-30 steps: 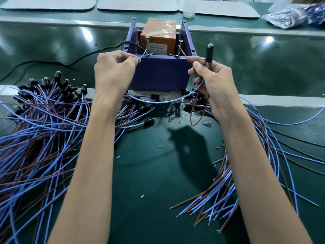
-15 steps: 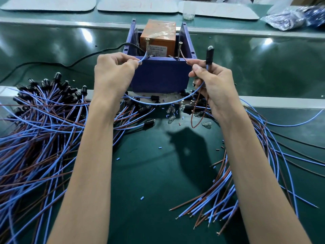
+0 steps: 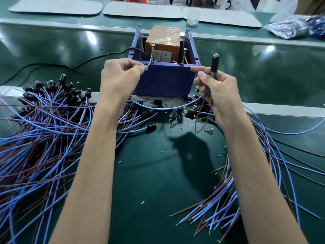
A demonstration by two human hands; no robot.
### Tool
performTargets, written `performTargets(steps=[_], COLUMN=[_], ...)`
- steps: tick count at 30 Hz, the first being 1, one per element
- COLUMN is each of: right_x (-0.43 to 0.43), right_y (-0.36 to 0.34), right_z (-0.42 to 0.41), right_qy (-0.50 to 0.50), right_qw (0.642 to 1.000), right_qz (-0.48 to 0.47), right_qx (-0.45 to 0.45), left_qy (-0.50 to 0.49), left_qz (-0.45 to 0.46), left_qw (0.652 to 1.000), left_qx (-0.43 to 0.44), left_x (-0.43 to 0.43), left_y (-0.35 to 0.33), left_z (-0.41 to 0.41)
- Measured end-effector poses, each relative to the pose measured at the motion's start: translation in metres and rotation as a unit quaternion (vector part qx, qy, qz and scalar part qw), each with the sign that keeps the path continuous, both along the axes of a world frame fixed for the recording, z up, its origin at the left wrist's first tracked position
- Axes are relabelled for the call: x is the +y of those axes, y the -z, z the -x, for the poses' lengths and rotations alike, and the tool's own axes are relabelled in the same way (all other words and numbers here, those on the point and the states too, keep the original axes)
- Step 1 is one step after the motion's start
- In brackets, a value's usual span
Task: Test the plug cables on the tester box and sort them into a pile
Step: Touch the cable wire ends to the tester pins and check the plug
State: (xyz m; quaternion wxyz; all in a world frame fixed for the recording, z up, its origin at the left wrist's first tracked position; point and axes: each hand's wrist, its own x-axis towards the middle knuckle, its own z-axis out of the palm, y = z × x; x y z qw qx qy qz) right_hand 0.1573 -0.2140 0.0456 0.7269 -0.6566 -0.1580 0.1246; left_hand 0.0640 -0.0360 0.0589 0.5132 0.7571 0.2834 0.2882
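In front of the blue tester box [image 3: 163,80], far on the worktop [image 3: 158,173], two hands hold one plug cable [image 3: 158,107]. The left hand [image 3: 119,78] pinches the blue wire end at the left screw [image 3: 152,51]. The right hand [image 3: 218,90] grips the black plug [image 3: 215,62] upright and pinches the brown wire near the right screw [image 3: 184,55]. Two piles lie near: the left pile [image 3: 44,129] and the right pile [image 3: 246,191].

Glossy green table [image 3: 52,50], plastic-wrapped box [image 3: 162,40]

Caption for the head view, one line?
Left hand and right hand hold a cable, wire ends at tester box screws.
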Motion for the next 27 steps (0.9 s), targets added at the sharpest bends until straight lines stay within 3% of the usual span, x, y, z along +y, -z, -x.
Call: performTargets(steps=[27], right_x=[0.0011], right_y=[0.0022], right_z=[0.0013], right_qy=[0.001], right_qw=[1.000], right_qz=[0.013], right_qx=[-0.004], left_qy=[0.017], left_qz=[0.004], left_qw=[1.000], left_qx=[0.017], left_x=[-0.0008], left_y=[-0.0003], left_z=[0.0021])
